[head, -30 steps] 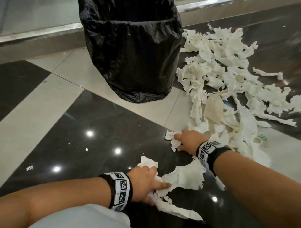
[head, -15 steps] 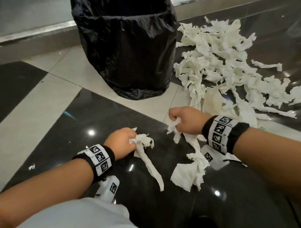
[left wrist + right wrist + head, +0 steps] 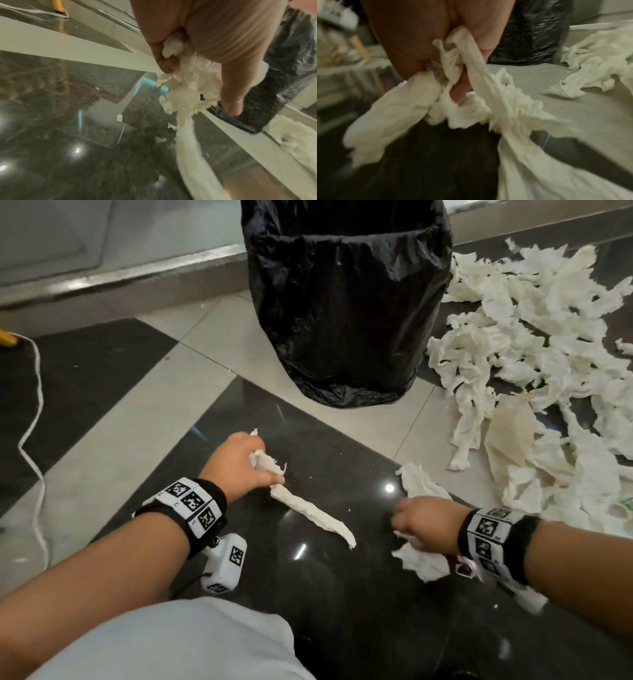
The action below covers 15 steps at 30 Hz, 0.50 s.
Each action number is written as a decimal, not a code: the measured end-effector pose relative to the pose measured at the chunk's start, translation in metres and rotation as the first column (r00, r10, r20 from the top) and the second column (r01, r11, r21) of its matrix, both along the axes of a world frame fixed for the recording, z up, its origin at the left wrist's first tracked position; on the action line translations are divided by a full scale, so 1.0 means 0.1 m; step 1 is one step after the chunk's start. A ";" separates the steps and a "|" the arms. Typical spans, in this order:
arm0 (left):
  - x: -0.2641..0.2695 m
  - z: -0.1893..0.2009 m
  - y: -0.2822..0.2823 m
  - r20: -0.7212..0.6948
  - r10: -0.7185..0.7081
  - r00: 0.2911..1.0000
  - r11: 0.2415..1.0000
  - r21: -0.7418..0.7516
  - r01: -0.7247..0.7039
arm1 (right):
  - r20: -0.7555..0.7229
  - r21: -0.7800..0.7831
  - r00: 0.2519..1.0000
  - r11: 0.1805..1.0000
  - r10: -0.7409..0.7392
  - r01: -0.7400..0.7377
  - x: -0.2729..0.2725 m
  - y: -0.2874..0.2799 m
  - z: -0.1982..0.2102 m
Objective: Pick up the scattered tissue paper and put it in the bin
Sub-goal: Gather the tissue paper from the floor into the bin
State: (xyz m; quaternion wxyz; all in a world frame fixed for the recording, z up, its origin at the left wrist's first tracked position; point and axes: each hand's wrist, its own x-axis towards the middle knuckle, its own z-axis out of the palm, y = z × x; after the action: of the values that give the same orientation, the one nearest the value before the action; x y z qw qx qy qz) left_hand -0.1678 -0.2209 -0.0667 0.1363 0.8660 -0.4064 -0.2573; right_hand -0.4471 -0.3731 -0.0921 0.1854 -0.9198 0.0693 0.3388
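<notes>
My left hand (image 3: 239, 463) grips a long strip of white tissue (image 3: 311, 513) that trails down and to the right over the dark floor; the left wrist view shows the fingers (image 3: 164, 63) curled round the crumpled tissue (image 3: 187, 94). My right hand (image 3: 423, 523) grips a bunch of tissue (image 3: 423, 563), with pieces hanging below and one sticking up behind it; in the right wrist view the tissue (image 3: 471, 105) is wound between the fingers (image 3: 460, 88). The bin (image 3: 346, 302), lined with a black bag, stands ahead of both hands. A large heap of scattered tissue (image 3: 534, 364) lies to its right.
The floor has glossy black tiles (image 3: 325, 594) and pale bands (image 3: 130, 433). A white cord (image 3: 34, 392) runs along the left, near a yellow object (image 3: 7, 338). A low metal ledge (image 3: 120, 285) and wall stand behind the bin. My pale-clothed knee (image 3: 178, 642) fills the bottom.
Both hands lifted off the floor with tissue in them. The left hand moved forward toward the bin; the right hand drew back toward me, and the view swung left.
</notes>
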 end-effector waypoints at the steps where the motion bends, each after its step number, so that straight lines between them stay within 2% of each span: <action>1: 0.03 0.03 0.01 0.024 0.005 1.000 1.000 0.006 -0.005 | 0.089 0.045 0.988 0.991 -0.130 0.126 0.11 -0.04 0.05; 3: 0.10 0.08 0.00 0.065 0.005 0.998 1.000 -0.003 -0.005 | 0.225 0.152 0.898 0.924 -0.379 0.352 0.35 -0.12 0.16; 6: 0.18 0.14 0.01 0.047 0.069 0.997 0.995 -0.076 -0.065 | 0.340 0.360 0.695 0.771 -0.633 0.526 0.72 -0.19 0.28; 8: 0.20 0.16 0.05 0.014 0.083 0.996 0.990 -0.112 -0.080 | 0.339 0.496 0.547 0.639 -0.766 0.588 0.91 -0.16 0.35; 10: 0.20 0.14 0.10 0.033 0.074 0.997 0.995 -0.076 -0.072 | 0.284 0.559 0.464 0.538 -0.839 0.631 1.02 -0.07 0.36; 11: 0.20 0.11 0.13 0.052 0.069 0.996 0.997 -0.043 -0.067 | 0.259 0.562 0.473 0.530 -0.842 0.635 1.04 0.00 0.34; 12: 0.20 0.06 0.17 0.061 0.066 0.996 0.998 -0.020 -0.065 | 0.258 0.524 0.537 0.583 -0.803 0.620 1.06 0.08 0.31; 13: 0.21 0.01 0.20 0.061 0.072 0.996 0.997 -0.004 -0.072 | 0.266 0.448 0.653 0.691 -0.709 0.568 1.06 0.18 0.26; 15: 0.23 -0.11 0.27 0.041 0.102 0.994 0.995 0.003 -0.102 | 0.212 0.270 0.899 0.908 -0.382 0.322 1.01 0.41 0.09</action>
State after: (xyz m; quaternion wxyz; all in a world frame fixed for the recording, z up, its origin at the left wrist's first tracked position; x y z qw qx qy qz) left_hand -0.1446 -0.1937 -0.0773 0.1389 0.8910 -0.3639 -0.2334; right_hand -0.3457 -0.3320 -0.0827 0.3557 -0.9007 0.1712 0.1813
